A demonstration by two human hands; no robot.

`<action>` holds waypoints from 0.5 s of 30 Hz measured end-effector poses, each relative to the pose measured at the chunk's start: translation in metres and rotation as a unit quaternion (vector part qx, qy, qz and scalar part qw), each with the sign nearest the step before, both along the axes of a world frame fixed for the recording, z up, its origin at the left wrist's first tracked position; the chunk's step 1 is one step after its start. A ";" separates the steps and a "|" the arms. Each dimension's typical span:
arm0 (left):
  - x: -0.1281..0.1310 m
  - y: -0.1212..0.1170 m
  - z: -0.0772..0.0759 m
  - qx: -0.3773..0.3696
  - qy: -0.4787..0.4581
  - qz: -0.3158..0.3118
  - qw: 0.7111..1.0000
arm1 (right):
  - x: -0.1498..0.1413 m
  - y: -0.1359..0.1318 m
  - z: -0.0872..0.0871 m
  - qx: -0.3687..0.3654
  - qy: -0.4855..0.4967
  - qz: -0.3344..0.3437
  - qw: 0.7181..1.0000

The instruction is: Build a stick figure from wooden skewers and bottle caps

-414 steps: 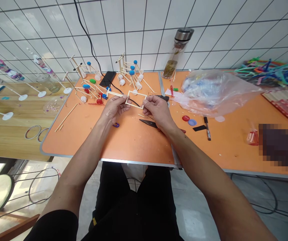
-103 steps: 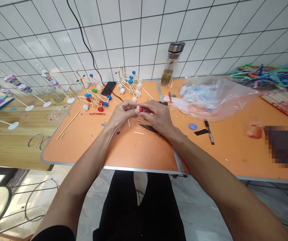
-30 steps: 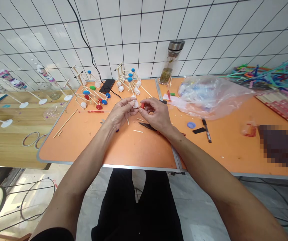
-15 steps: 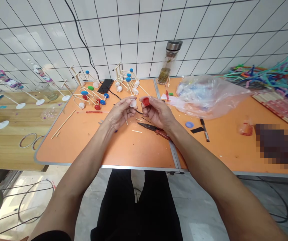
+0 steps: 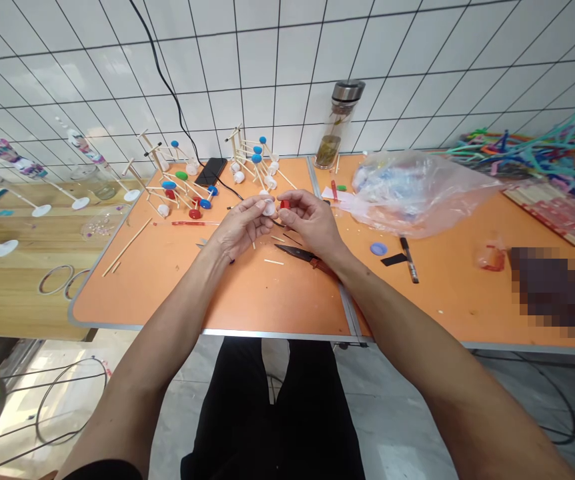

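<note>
My left hand (image 5: 245,223) is closed on a white bottle cap (image 5: 269,207), pinched at the fingertips. Close by on the right, my right hand (image 5: 312,220) pinches a red bottle cap (image 5: 284,204), which its fingers partly cover. The two caps are held side by side above the orange table (image 5: 237,300); whether they touch, I cannot tell. Below my right hand lies a knife (image 5: 297,253) with a dark blade, its handle partly under my wrist. Short wooden sticks (image 5: 273,262) are scattered near the blade.
Behind my hands stand stick-and-cap models (image 5: 182,190) and another model (image 5: 256,157). A phone (image 5: 211,172), a glass tea bottle (image 5: 338,127) and a plastic bag (image 5: 412,190) line the back. A black marker (image 5: 409,260) and a blue cap (image 5: 378,249) lie to the right.
My right hand has turned the red cap, so its hollow side no longer faces me, and moved it slightly left, closer to the white cap. My left hand has barely moved.
</note>
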State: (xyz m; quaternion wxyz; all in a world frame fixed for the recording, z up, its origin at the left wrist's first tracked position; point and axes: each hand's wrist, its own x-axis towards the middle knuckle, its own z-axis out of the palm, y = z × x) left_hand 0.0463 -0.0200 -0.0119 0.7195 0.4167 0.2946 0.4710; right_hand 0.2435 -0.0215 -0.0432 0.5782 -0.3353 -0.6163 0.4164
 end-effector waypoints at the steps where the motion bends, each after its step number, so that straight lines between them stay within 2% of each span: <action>1: 0.000 0.000 0.000 -0.001 -0.002 0.001 1.000 | -0.002 0.000 -0.002 0.017 -0.017 -0.019 1.000; 7: 0.001 0.001 -0.002 -0.023 -0.006 0.008 1.000 | -0.005 -0.005 -0.004 0.058 -0.066 -0.086 0.992; 12: 0.003 0.002 -0.007 -0.017 0.027 0.008 0.999 | -0.002 -0.009 -0.002 0.158 -0.153 -0.119 0.968; 15: 0.005 0.002 -0.011 -0.006 0.040 0.026 0.999 | -0.001 -0.009 -0.003 0.174 -0.190 -0.128 0.958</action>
